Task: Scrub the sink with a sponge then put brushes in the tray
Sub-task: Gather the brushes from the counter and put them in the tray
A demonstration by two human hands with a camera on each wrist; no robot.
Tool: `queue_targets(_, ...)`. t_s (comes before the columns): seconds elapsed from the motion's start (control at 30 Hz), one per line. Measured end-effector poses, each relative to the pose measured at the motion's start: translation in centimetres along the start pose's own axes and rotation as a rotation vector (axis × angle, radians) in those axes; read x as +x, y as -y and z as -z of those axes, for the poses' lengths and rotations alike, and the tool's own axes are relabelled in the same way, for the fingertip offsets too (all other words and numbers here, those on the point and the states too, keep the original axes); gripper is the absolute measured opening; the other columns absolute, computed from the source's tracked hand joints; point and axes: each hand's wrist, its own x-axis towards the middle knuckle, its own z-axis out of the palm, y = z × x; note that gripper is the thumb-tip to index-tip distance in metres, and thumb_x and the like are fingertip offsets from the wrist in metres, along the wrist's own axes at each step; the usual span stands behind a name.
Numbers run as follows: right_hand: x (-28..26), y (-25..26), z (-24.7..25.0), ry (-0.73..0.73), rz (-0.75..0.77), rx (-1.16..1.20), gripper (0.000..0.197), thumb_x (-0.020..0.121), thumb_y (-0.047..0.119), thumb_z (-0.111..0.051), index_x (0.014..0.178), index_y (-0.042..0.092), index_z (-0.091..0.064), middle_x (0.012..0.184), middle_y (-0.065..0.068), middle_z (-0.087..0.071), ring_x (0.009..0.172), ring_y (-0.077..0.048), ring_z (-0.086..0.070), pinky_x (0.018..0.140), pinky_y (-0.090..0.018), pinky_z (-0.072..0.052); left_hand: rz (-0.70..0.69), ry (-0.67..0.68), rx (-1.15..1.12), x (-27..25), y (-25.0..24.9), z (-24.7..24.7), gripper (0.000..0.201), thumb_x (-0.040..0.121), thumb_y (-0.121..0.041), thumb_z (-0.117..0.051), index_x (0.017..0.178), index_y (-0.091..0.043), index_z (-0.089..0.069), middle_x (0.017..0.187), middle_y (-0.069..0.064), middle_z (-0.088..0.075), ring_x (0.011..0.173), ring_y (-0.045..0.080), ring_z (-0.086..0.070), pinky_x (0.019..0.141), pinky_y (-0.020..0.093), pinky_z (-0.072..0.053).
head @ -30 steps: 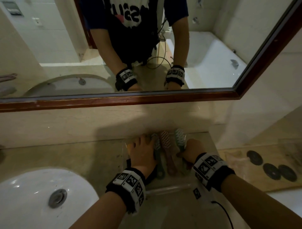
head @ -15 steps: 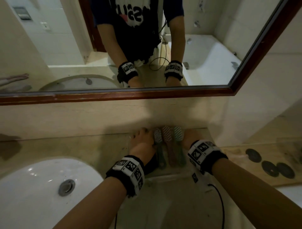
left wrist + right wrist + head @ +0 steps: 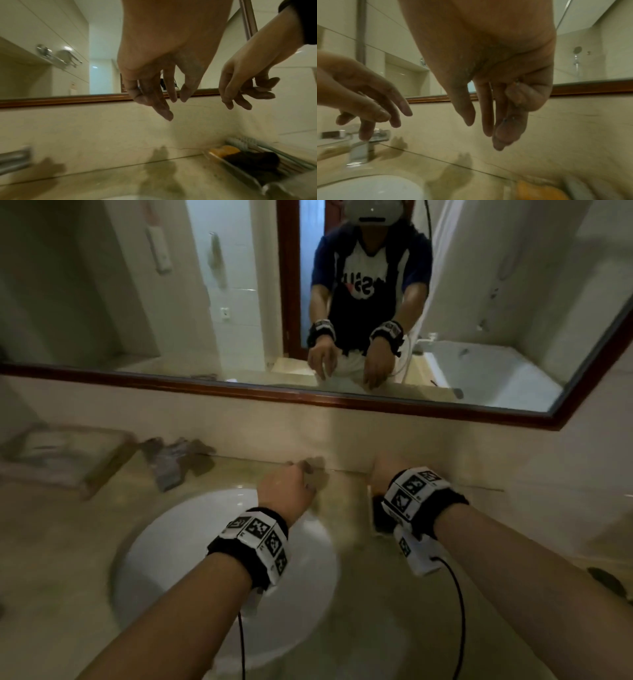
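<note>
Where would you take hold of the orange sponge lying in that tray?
Probably from above, pinching the orange sponge across its exposed end near the wall. The tray rim blocks one side, the brushes lie along the other, and a dark thing sits at its near end.

The beige stone table [image 3: 359, 604] holds a white sink [image 3: 171, 542] below the left grip [image 3: 286, 491]. A clear tray [image 3: 240, 174] lies under the right grip [image 3: 383, 474], a faucet [image 3: 361, 148] beyond the left.
</note>
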Motion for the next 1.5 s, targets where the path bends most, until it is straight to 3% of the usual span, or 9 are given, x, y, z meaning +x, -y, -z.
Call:
queue_targets(0.1, -2.2, 7.3, -2.3, -0.048, 0.069, -0.06, 0.045, 0.087, 0.035, -0.055, 0.13, 0.023, -0.046, 0.132, -0.01, -0.052, 0.109, -0.035, -0.058, 0.089, -0.05, -0.052, 0.052, -0.031, 0.001, -3.9, 6.7, 3.3, 0.034, 0.091, -0.027, -0.051, 0.124, -0.023, -0.055, 0.123, 0.004, -0.062, 0.109, 0.026, -0.061, 0.089, 0.036, -0.053)
queue_targets(0.2, -4.9, 15.7, -4.1, -0.032, 0.186, 0.003, 0.027, 0.088, 0.029, -0.053, 0.109, 0.014, -0.06, 0.11, -0.012, -0.065, 0.089, -0.03, -0.063, 0.078, -0.037, -0.054, 0.143, -0.05, -0.016, -7.7, 14.0, 6.4, 0.033, 0.091, -0.023, -0.051, 0.123, -0.019, -0.057, 0.123, 0.007, -0.063, 0.111, 0.027, -0.061, 0.093, 0.036, -0.051)
queue_targets(0.47, -8.5, 34.2, -10.3, 0.176, 0.455, -0.157, 0.03, 0.094, 0.03, -0.049, 0.107, 0.005, -0.06, 0.116, -0.013, -0.063, 0.106, -0.03, -0.06, 0.078, -0.033, -0.043, 0.472, -0.043, 0.055, -15.8, 31.6, 11.7, 0.036, 0.09, -0.023, -0.049, 0.125, -0.022, -0.056, 0.126, 0.008, -0.06, 0.119, 0.029, -0.056, 0.101, 0.039, -0.041)
queue_targets(0.57, -8.6, 40.5, -13.0, 0.238, 0.563, -0.161, 0.021, 0.092, 0.03, -0.052, 0.086, 0.01, -0.057, 0.107, -0.014, -0.064, 0.092, -0.029, -0.058, 0.074, -0.032, -0.042, 0.647, -0.021, 0.11, -17.7, 37.4, 11.9, 0.038, 0.088, -0.025, -0.051, 0.126, -0.026, -0.055, 0.133, 0.009, -0.055, 0.129, 0.034, -0.044, 0.108, 0.047, -0.037)
queue_targets(0.77, -7.4, 51.2, -18.9, 0.353, 0.72, -0.111, 0.029, 0.092, 0.032, -0.053, 0.103, 0.007, -0.064, 0.105, -0.013, -0.066, 0.101, -0.031, -0.062, 0.085, -0.035, -0.049, 0.901, -0.05, 0.045, -18.9, 46.5, 12.5, 0.029, 0.091, -0.029, -0.05, 0.116, -0.02, -0.061, 0.122, 0.007, -0.063, 0.111, 0.027, -0.063, 0.087, 0.033, -0.051)
queue_targets(0.93, -6.0, 55.9, -22.5, 0.379, 0.709, -0.094, 0.013, 0.088, 0.023, -0.058, 0.09, 0.012, -0.062, 0.089, -0.009, -0.063, 0.081, -0.027, -0.062, 0.071, -0.032, -0.05, 1.005, -0.028, 0.025, -17.6, 50.3, 10.6, 0.044, 0.09, -0.043, -0.046, 0.128, -0.019, -0.052, 0.125, 0.01, -0.051, 0.117, 0.03, -0.051, 0.094, 0.039, -0.045)
queue_targets(1.03, -5.3, 57.7, -23.5, 0.377, 0.709, -0.142, 0.025, 0.09, 0.026, -0.058, 0.105, 0.007, -0.063, 0.106, -0.012, -0.066, 0.098, -0.029, -0.064, 0.076, -0.031, -0.049, 1.036, 0.005, 0.022, -16.8, 51.1, 9.3, 0.058, 0.089, -0.051, -0.047, 0.134, -0.015, -0.044, 0.131, 0.012, -0.045, 0.122, 0.03, -0.045, 0.097, 0.04, -0.043)
queue_targets(1.37, -5.0, 60.3, -24.2, 0.323, 0.675, -0.335, 0.024, 0.093, 0.018, -0.052, 0.112, 0.007, -0.061, 0.118, -0.011, -0.064, 0.107, -0.029, -0.062, 0.082, -0.033, -0.052, 1.061, 0.191, 0.059, -14.2, 52.7, 9.4, 0.056, 0.088, -0.032, -0.055, 0.136, -0.008, -0.042, 0.137, 0.012, -0.036, 0.128, 0.029, -0.037, 0.103, 0.038, -0.039)
queue_targets(1.5, -4.9, 60.1, -24.1, 0.338, 0.599, -0.289, 0.03, 0.098, 0.026, -0.043, 0.105, 0.008, -0.065, 0.111, -0.01, -0.067, 0.101, -0.026, -0.065, 0.071, -0.03, -0.047, 1.111, 0.194, 0.017, -14.6, 53.2, 9.4, 0.059, 0.088, -0.033, -0.056, 0.138, -0.005, -0.038, 0.135, 0.012, -0.039, 0.126, 0.028, -0.04, 0.102, 0.036, -0.041)
